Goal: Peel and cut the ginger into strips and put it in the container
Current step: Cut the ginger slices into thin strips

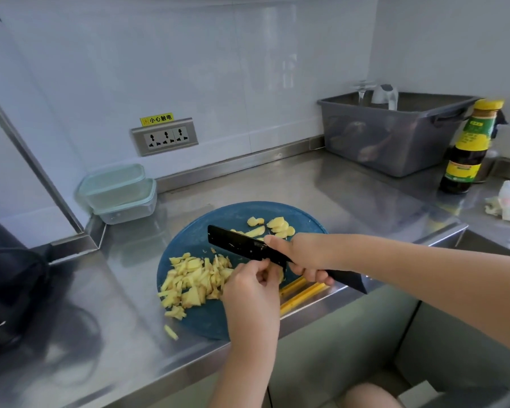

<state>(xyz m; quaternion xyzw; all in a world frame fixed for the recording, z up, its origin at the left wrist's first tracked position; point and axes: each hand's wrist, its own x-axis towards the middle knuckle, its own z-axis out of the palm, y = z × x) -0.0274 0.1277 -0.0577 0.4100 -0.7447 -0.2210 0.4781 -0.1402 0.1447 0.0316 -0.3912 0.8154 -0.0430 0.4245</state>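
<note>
Pale yellow ginger strips [195, 282] lay heaped just left of left grip [252, 285] on round blue board [189, 240] | left grip curled at blade edge, hold unclear | right grip [304, 257] clasped black knife [236, 244]

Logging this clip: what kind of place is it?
Probably a commercial-style kitchen: a long stainless-steel counter, a round blue cutting board holding pale yellow ginger strips, a black knife, and a dark sauce bottle with a yellow cap.

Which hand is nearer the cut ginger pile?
Left. The left hand sits at the right edge of the yellow cut ginger pile; right hand, gripping the black knife, farther right.
</note>
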